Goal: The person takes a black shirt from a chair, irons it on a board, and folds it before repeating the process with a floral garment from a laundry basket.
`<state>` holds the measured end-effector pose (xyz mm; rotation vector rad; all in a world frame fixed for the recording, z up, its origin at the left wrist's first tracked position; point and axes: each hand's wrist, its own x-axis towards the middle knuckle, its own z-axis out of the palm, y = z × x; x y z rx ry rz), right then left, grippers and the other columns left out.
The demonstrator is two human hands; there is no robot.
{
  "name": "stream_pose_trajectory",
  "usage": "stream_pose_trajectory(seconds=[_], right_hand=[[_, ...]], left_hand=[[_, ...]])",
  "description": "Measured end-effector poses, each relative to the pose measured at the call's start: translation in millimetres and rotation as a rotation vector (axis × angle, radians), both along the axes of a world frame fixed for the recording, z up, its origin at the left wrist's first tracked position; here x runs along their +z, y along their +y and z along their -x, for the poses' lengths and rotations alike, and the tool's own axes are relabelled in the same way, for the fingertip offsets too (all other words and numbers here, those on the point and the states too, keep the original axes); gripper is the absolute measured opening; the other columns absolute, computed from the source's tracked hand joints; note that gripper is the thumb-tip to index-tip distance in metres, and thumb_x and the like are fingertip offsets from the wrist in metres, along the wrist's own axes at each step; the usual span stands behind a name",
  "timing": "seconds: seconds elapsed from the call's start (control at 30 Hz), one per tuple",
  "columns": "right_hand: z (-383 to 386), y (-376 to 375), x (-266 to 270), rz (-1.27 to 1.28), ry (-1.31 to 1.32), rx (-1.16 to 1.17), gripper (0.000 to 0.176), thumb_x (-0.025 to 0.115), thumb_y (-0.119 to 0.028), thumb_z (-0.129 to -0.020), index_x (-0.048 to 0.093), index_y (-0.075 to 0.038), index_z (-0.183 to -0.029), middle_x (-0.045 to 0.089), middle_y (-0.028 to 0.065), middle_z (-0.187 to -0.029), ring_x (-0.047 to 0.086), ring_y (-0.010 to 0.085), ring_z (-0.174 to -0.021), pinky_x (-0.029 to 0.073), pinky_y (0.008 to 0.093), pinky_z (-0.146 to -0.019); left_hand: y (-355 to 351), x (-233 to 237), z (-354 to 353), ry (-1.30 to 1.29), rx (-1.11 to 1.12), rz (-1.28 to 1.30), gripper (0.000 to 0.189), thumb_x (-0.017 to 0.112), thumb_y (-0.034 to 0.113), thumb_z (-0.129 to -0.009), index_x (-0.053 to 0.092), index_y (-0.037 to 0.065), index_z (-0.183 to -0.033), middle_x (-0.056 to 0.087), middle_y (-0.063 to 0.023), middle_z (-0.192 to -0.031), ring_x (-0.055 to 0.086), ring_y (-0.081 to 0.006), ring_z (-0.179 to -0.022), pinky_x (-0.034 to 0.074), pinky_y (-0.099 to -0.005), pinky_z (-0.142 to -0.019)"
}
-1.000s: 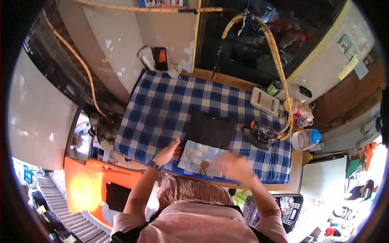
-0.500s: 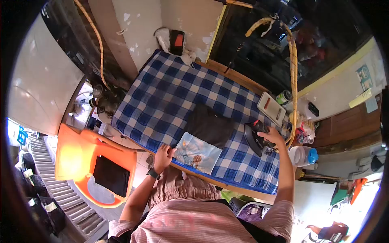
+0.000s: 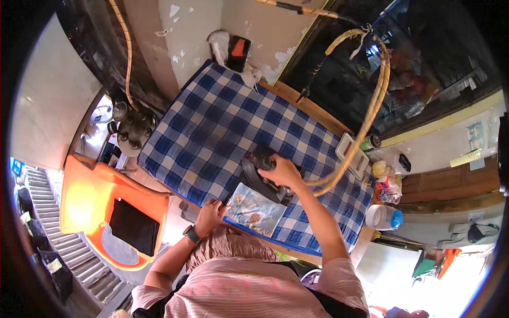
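Note:
My right hand [image 3: 281,172] is wrapped around the handle of a dark clothes iron [image 3: 261,155]. The iron rests over a folded dark garment [image 3: 288,198], hiding much of it. In front of the garment, at the bed-like table's near edge, lies a light-blue printed sheet [image 3: 255,211] with a brownish picture on it. My left hand [image 3: 211,214], a watch on its wrist, is closed with thumb and fingertips at the sheet's left edge. Its grip there is partly hidden. Blue-and-white checked cloth [image 3: 212,111] covers the tabletop.
An orange chair [image 3: 79,201] with folded black cloth [image 3: 134,227] stands at left. The iron's yellowish cord [image 3: 371,119] loops down on the right. A white tray [image 3: 352,153] and a blue-lidded container [image 3: 380,217] are along the right side. A phone [image 3: 238,52] lies at the far corner.
My right hand has carried the iron leftward from the checked cloth onto the dark garment, and the cord has swung along. My left hand stays by the sheet's edge. The view has shifted slightly.

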<state>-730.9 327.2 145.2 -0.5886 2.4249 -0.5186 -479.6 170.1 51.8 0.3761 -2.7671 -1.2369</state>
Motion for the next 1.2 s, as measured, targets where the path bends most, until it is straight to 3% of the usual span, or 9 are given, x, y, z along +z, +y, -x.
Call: stream_pose_trajectory(seconds=[0.3, 0.57, 0.63, 0.67, 0.77, 0.93, 0.97, 1.07, 1.2], right_hand=[[-4.6, 10.8, 9.1, 0.068, 0.148, 0.133, 0.072, 0.07, -0.052, -0.072, 0.058, 0.005, -0.114, 0.068, 0.0189, -0.073, 0.068, 0.0289, -0.062, 0.054, 0.0386, -0.069], [8.5, 174.4, -14.4, 0.186, -0.004, -0.681, 0.047, 0.074, -0.046, -0.075, 0.064, 0.001, -0.073, 0.061, 0.0091, -0.056, 0.062, 0.0168, -0.047, 0.051, 0.029, -0.047], [18.3, 200.4, -16.0, 0.044, 0.13, -0.724, 0.053, 0.072, -0.051, -0.076, 0.063, 0.001, -0.079, 0.064, 0.0124, -0.062, 0.065, 0.0226, -0.053, 0.053, 0.0364, -0.051], [11.9, 209.8, -21.2, -0.189, 0.661, -0.599, 0.056, 0.067, -0.056, -0.079, 0.062, -0.001, -0.087, 0.065, 0.0168, -0.082, 0.064, 0.0293, -0.075, 0.052, 0.0447, -0.067], [-40.6, 179.6, -6.9, -0.36, 1.219, -0.395, 0.056, 0.059, -0.059, -0.083, 0.062, -0.004, -0.093, 0.057, 0.0182, -0.099, 0.054, 0.035, -0.094, 0.044, 0.0495, -0.082], [-165.2, 129.4, -145.8, -0.238, 0.39, -0.433, 0.06, 0.047, -0.052, -0.092, 0.056, 0.006, -0.106, 0.048, 0.0301, -0.115, 0.042, 0.0489, -0.111, 0.035, 0.0594, -0.094], [-179.6, 110.9, -112.7, -0.217, 0.298, -0.44, 0.064, 0.045, -0.049, -0.093, 0.051, 0.01, -0.117, 0.046, 0.0327, -0.122, 0.043, 0.0486, -0.114, 0.034, 0.0567, -0.098], [-173.2, 123.6, -145.4, 0.198, 0.215, -0.614, 0.057, 0.046, -0.042, -0.095, 0.048, 0.012, -0.115, 0.048, 0.0316, -0.12, 0.05, 0.0442, -0.108, 0.037, 0.0485, -0.097], [-193.8, 86.5, 6.8, 0.64, 0.238, -0.622, 0.041, 0.062, -0.016, -0.089, 0.039, -0.002, -0.12, 0.051, 0.0147, -0.099, 0.051, 0.023, -0.089, 0.043, 0.0369, -0.081]], left_hand=[[6.4, -34.8, -11.9, -0.018, 0.319, -0.603, 0.025, 0.072, 0.014, -0.084, 0.053, -0.002, -0.087, 0.062, -0.0125, -0.072, 0.064, -0.0206, -0.062, 0.052, -0.0313, -0.053], [4.2, -42.1, -13.0, -0.048, 0.252, -0.796, 0.028, 0.071, 0.015, -0.085, 0.058, -0.006, -0.098, 0.064, -0.0075, -0.076, 0.064, -0.0121, -0.066, 0.054, -0.0251, -0.055], [-4.6, -34.9, -7.6, -0.15, 0.191, -0.791, 0.03, 0.072, 0.02, -0.085, 0.06, -0.005, -0.096, 0.065, -0.006, -0.076, 0.063, -0.0108, -0.061, 0.051, -0.0225, -0.054], [-7.4, -31.6, -3.2, -0.17, 0.167, -0.745, 0.03, 0.072, 0.023, -0.085, 0.061, -0.005, -0.092, 0.065, -0.0065, -0.073, 0.063, -0.0108, -0.059, 0.05, -0.0231, -0.053], [-2.2, -9.0, 11.5, -0.222, 0.154, -0.576, 0.035, 0.073, 0.03, -0.082, 0.063, -0.003, -0.083, 0.064, -0.0089, -0.068, 0.062, -0.0139, -0.056, 0.048, -0.0269, -0.051], [14.4, -15.6, 25.7, -0.103, 0.183, -0.113, 0.048, 0.078, 0.045, -0.07, 0.058, 0.001, -0.072, 0.06, -0.0161, -0.064, 0.06, -0.032, -0.062, 0.044, -0.0399, -0.056], [15.5, -27.4, 26.7, -0.019, 0.187, -0.12, 0.048, 0.079, 0.044, -0.07, 0.056, 0.001, -0.071, 0.059, -0.0158, -0.063, 0.059, -0.0314, -0.062, 0.044, -0.0394, -0.056], [7.0, -61.5, 14.0, 0.083, 0.0, -0.406, 0.044, 0.077, 0.029, -0.074, 0.055, 0.004, -0.103, 0.063, -0.0106, -0.089, 0.057, -0.0274, -0.073, 0.045, -0.0362, -0.069], [-8.7, -17.8, -38.4, 0.287, -0.427, -0.245, 0.052, 0.065, 0.012, -0.087, 0.048, 0.008, -0.136, 0.061, -0.0063, -0.122, 0.055, -0.0252, -0.11, 0.04, -0.0337, -0.101]])
